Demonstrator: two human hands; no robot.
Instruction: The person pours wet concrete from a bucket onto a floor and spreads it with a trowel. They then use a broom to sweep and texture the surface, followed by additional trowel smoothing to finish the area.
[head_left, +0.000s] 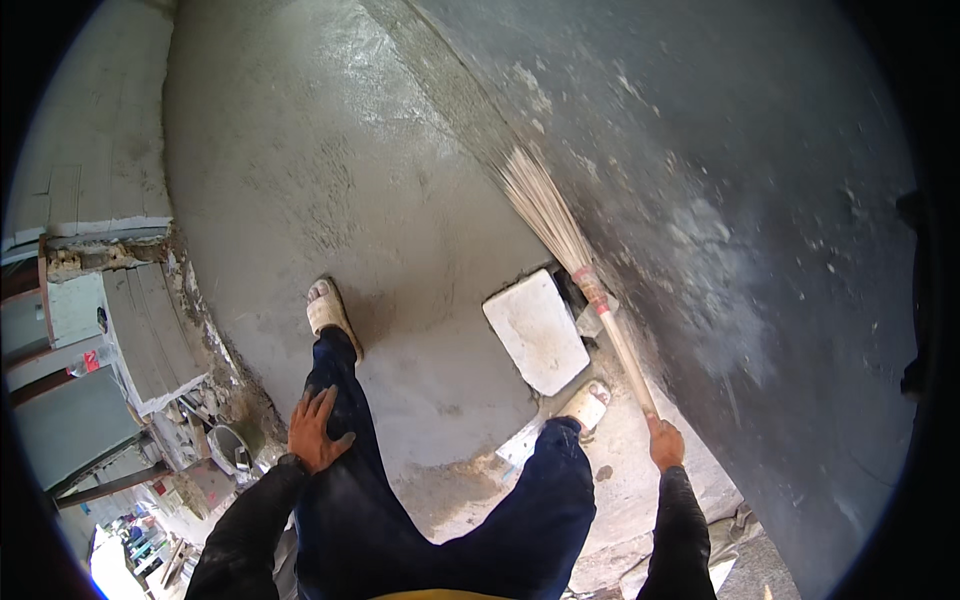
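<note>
Evidently, the stick broom (592, 290) slants along the foot of the dark wall (720, 250), its bristles (540, 195) fanned toward the edge of the damp-looking grey floor (250, 200). The right hand (666, 444) has its fingers wrapped around the handle's end; with the grip so far back, the tips could swing wide and score the surface if it is soft, which I cannot tell. Just beside the broom's red binding (583, 275) sits a squarish white slab (538, 330); a careless inward sweep could catch on it. The right slipper (587, 405) stands near the slab on rough ground, so a stumble is possible. The left slipper (332, 310) rests on the grey floor, where slickness could cause a slip. The left hand (317, 430) lies on the left trouser leg (352, 385), fingers spread; sliding cloth could upset balance.
</note>
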